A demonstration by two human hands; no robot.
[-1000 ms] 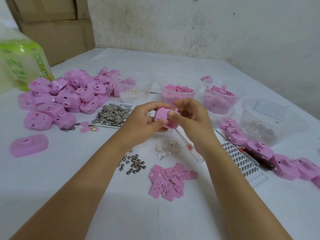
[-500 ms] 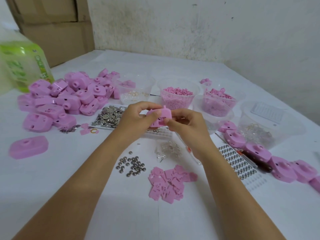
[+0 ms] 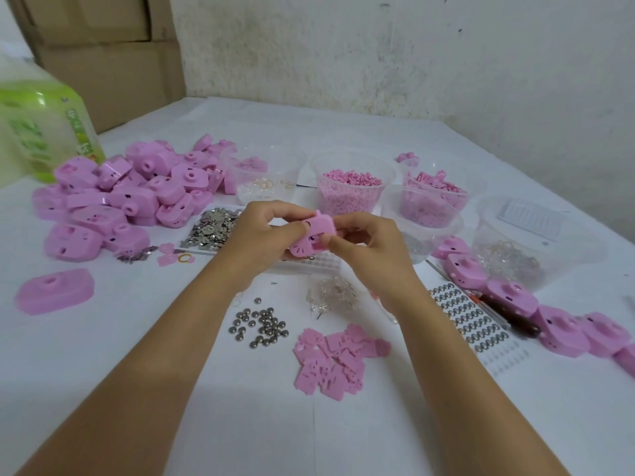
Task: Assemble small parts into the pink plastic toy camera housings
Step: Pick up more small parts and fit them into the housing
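**Head view: two hands work on one pink camera housing at the centre of the frame.**

In the head view, the left hand pinches the left end of the housing between its curled thumb and fingers. The right hand has its grip closed on the right end, with the thumb pressed against the face. I cannot tell whether a small part sits under that thumb. The housing is held up off the table, well apart from the pile of housings at upper left and the row of housings at right. The metal balls and flat pink pieces lie below the hands. The step in hand looks like seating a part into this housing. The next move likely calls for a firm, square thumb press while the left hand steadies the housing.
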